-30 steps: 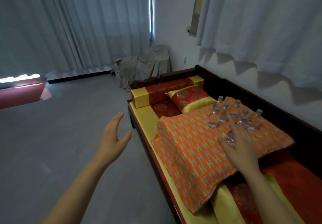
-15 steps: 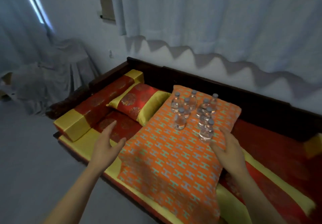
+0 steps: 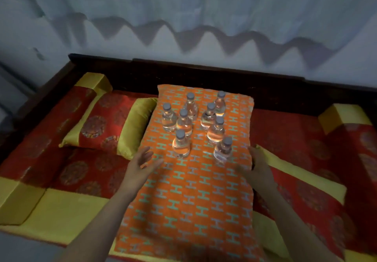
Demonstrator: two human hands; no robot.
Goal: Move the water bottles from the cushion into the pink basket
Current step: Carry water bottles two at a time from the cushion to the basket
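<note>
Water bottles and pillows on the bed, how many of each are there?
Water bottles: 8, all upright on the orange cushion
Orange cushion: 1
Red and gold pillow: 1
Total: 10

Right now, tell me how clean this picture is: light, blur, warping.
Head view: dim, bluish room light; the curtain casts a scalloped shadow on the wall. The water bottles glow orange from the cushion beneath. Motion blur softens the left hand and right hand; wide-angle bending curves the wooden frame.
</note>
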